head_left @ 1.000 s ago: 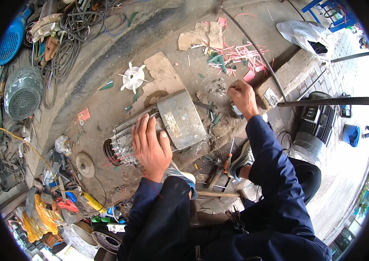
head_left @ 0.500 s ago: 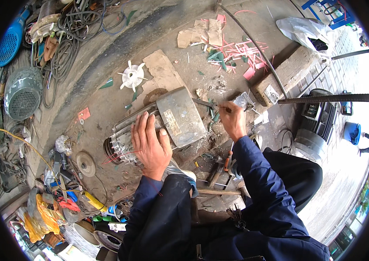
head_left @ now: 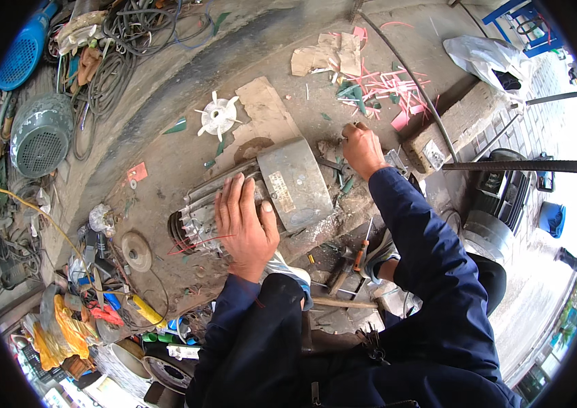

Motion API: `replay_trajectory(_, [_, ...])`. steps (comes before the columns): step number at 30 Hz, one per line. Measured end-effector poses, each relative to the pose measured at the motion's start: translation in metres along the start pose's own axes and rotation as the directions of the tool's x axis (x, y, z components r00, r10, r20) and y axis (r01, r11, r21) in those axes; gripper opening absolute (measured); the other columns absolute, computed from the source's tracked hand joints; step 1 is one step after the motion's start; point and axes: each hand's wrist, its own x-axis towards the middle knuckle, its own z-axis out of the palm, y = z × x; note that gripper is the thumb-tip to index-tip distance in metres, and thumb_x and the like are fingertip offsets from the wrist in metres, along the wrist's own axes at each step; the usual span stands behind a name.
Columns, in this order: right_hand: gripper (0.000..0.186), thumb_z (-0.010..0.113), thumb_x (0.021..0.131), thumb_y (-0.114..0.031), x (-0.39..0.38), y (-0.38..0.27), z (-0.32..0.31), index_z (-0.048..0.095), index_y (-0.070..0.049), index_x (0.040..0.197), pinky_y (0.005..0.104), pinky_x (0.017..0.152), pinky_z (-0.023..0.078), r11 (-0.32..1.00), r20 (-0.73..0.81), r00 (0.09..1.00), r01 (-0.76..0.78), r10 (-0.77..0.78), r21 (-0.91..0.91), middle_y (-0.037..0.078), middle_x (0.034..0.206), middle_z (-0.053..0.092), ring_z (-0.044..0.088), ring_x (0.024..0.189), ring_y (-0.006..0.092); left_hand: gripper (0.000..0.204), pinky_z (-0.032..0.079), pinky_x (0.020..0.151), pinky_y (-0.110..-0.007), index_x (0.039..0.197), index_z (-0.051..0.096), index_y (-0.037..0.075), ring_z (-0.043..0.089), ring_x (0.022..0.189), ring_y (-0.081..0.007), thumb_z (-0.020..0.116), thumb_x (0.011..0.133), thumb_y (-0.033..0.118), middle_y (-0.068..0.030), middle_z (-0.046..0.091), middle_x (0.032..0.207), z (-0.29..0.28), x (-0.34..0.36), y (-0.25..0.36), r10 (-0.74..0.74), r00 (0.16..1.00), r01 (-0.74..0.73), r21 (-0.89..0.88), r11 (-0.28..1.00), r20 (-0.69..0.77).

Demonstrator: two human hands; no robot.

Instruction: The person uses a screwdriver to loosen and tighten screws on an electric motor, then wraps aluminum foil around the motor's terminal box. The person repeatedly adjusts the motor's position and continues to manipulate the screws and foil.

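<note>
Under the left hand point(head_left: 248, 230), laid flat with fingers a little apart, some of the big grey motor point(head_left: 297, 185) is hidden. The right hand point(head_left: 363, 150) is curled near the motor's right end, and whether anything is pinched cannot be told. By its wrist, a metal piece point(head_left: 396, 161) is partly hidden

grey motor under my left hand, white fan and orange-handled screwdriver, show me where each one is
Grey motor point(head_left: 295, 185): head view, on its smooth casing.
White fan point(head_left: 218, 119): head view, on its hub.
Orange-handled screwdriver point(head_left: 360, 257): head view, on its handle.
</note>
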Motion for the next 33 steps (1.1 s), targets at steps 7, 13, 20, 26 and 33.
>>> replay_trajectory(7, [0.020, 0.063, 0.086, -0.004, 0.003, 0.003, 0.005, 0.069, 0.001, 0.105, 0.0522, 0.087, 0.061, 0.976, 0.101, 0.986, 0.145, -0.130, -0.160, 0.029, 0.112, 0.067, 0.072, 0.098, 0.0477, 0.049, 0.033, 0.123, -0.058, 0.143, 0.059, -0.001, 0.050, 0.144, -0.0410, 0.056, 0.101, 0.025, -0.0191, 0.056, 0.151, 0.000, 0.000, 0.002, -0.005, 1.000, 0.005, 0.001, 1.000, -0.004])
replay_trajectory(13, [0.019, 0.061, 0.089, -0.005, 0.007, 0.002, 0.005, 0.069, 0.000, 0.106, 0.0466, 0.085, 0.062, 0.905, 0.175, 0.953, 0.292, -0.247, -0.309, 0.025, 0.115, 0.066, 0.073, 0.102, 0.0404, 0.048, 0.037, 0.121, -0.056, 0.142, 0.060, -0.002, 0.053, 0.140, -0.0421, 0.053, 0.105, 0.028, -0.0202, 0.059, 0.148, -0.002, 0.001, 0.003, 0.002, 1.000, -0.001, 0.036, 0.999, -0.009])
replay_trajectory(20, [0.020, 0.060, 0.093, -0.008, 0.016, 0.001, -0.002, 0.069, 0.003, 0.107, 0.0476, 0.085, 0.062, 0.901, 0.262, 0.939, 0.301, -0.223, -0.312, 0.026, 0.114, 0.067, 0.073, 0.104, 0.0416, 0.046, 0.037, 0.121, -0.056, 0.141, 0.060, -0.001, 0.054, 0.139, -0.0423, 0.054, 0.104, 0.026, -0.0197, 0.059, 0.149, -0.003, 0.003, 0.005, 0.010, 1.000, -0.010, 0.024, 1.000, -0.026])
replay_trajectory(26, [0.024, 0.060, 0.092, -0.010, 0.020, 0.000, 0.002, 0.069, 0.006, 0.108, 0.0506, 0.082, 0.062, 0.929, 0.261, 0.953, 0.232, -0.157, -0.289, 0.029, 0.110, 0.070, 0.074, 0.097, 0.0448, 0.047, 0.035, 0.122, -0.056, 0.141, 0.060, -0.001, 0.052, 0.141, -0.0411, 0.054, 0.103, 0.026, -0.0195, 0.058, 0.150, -0.001, 0.000, 0.004, 0.009, 1.000, -0.008, 0.030, 1.000, -0.029])
replay_trajectory(33, [0.020, 0.075, 0.084, -0.016, -0.049, -0.028, -0.041, 0.071, 0.002, 0.091, 0.0466, 0.074, 0.060, 0.923, -0.005, 0.989, -0.134, 0.145, 0.362, 0.024, 0.099, 0.074, 0.076, 0.087, 0.0388, 0.040, 0.036, 0.122, -0.057, 0.137, 0.063, 0.000, 0.053, 0.141, -0.0412, 0.061, 0.100, 0.014, -0.0199, 0.059, 0.147, -0.011, 0.002, 0.006, -0.005, 0.995, -0.016, -0.216, 0.976, -0.096])
